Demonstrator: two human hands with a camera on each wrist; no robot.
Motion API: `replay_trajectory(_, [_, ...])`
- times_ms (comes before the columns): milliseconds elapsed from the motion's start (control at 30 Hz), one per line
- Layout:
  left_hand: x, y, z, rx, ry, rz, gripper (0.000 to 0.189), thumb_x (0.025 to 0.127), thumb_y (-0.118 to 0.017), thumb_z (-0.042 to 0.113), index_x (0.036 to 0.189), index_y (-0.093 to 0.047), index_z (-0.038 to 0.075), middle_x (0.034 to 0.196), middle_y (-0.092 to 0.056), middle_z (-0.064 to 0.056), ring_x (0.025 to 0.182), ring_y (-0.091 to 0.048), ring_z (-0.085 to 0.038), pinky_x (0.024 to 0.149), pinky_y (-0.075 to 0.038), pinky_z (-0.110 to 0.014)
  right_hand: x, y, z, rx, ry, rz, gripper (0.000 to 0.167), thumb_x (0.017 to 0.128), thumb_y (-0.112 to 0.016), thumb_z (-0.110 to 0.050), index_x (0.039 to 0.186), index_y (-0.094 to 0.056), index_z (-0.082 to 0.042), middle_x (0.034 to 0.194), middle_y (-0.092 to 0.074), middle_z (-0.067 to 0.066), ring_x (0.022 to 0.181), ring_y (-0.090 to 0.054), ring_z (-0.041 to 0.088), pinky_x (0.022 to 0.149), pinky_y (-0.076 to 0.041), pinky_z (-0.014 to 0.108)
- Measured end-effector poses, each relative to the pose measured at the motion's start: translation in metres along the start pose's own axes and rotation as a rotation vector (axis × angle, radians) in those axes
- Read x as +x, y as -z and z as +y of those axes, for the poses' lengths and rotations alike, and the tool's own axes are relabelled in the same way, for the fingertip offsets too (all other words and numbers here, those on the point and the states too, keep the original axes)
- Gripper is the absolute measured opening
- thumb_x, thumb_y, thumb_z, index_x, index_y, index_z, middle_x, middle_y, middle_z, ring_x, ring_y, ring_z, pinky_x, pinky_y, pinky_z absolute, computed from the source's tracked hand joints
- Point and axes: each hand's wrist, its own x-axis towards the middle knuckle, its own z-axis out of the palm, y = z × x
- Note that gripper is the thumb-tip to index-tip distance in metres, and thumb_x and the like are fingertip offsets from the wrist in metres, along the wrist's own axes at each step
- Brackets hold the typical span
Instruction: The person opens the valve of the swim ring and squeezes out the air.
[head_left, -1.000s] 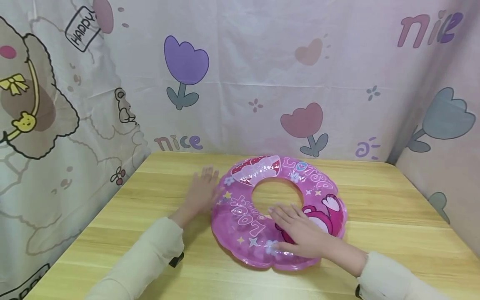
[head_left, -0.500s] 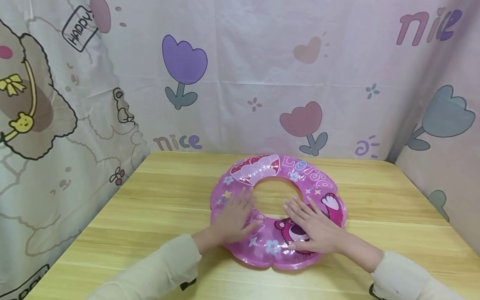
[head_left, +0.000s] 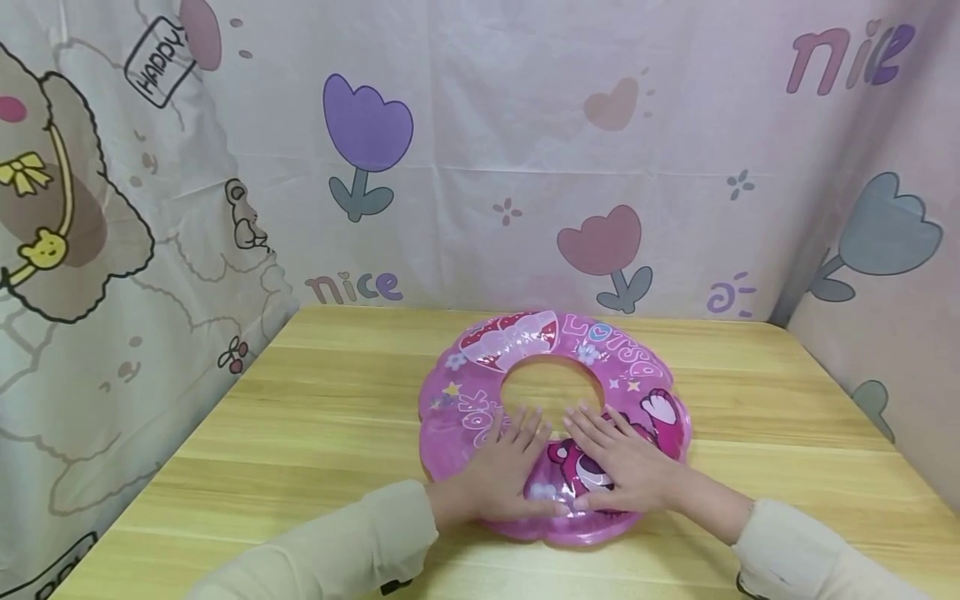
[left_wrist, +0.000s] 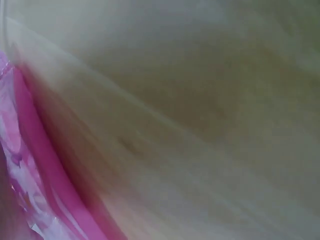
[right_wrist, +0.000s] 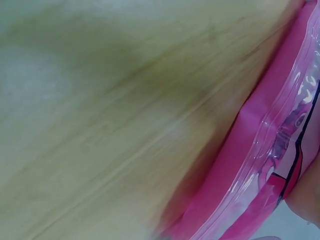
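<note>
A pink inflatable swim ring [head_left: 465, 454] lies flat on the wooden table, printed with a bear, stars, flowers and lettering. Both hands rest palm down on its near side, fingers straight and pointing toward the central hole. The left hand [head_left: 506, 475] covers part of the lettering at the near left. Beside it the right hand [head_left: 630, 467] lies over part of the bear print, the two thumbs close together. In the left wrist view the edge of the swim ring [left_wrist: 55, 165] shows at the left. The right wrist view has the ring's glossy side [right_wrist: 245, 150] along its right.
The wooden table [head_left: 300, 400] extends around the ring on all sides. Behind it hangs a printed cloth [head_left: 480, 100] with tulips and words, and more cloth [head_left: 112, 275] closes off the left. Dark bands show under both cuffs.
My left hand has moved from the table left of the ring onto its near side, close to the right hand. The right hand has shifted slightly to the right. The ring looks almost unmoved.
</note>
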Motion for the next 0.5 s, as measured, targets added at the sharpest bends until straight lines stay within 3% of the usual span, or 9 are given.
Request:
replay_trajectory(167, [0.001,-0.006,0.004,0.063,0.001,0.003,0.1,0.079,-0.037,0.078,0.149,-0.018,0.009,0.155,-0.012,-0.017,0.143,-0.012,-0.036,0.112,-0.017,-0.058,-0.001,-0.004,0.0,-0.014,0.018,-0.012,0.092,0.082,-0.048,-0.068,0.142,-0.033,0.0,0.15,-0.029,0.019,0.137,-0.028,0.04,0.11,0.023,0.022])
replay_trajectory(500, [-0.001,-0.014,0.007,0.123,0.001,0.013,0.104,0.074,-0.037,0.082,0.149,-0.019,0.012,0.155,-0.015,-0.017,0.142,-0.016,-0.037,0.111,-0.018,-0.06,-0.003,-0.013,-0.001,-0.019,0.025,-0.039,0.09,0.082,-0.049,-0.066,0.142,-0.034,0.0,0.148,-0.033,0.021,0.135,-0.03,0.043,0.107,0.027,0.022])
